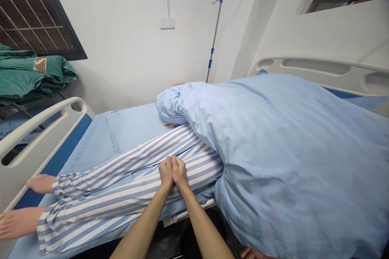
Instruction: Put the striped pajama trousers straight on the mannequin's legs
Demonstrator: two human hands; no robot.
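My left hand (165,170) and my right hand (179,169) are side by side, thumbs touching, both curled into fists. They rest on or just above the near thigh of the blue-and-white striped trousers (121,196); exact contact is hard to tell. No object shows in either fist. The trousers are on a figure lying on its back, legs stretched to the left, with bare feet (22,220). A light blue quilt (282,141) lies bunched over the upper body, covering it. Some fingers (169,124) poke out beneath its far edge.
White bed end boards stand at the left (39,129) and the right (319,66). An IV pole (215,32) rises behind the bed by the wall. Green folded cloth (33,75) lies at the far left. A dark round stool-like shape (194,236) is below the near bed edge.
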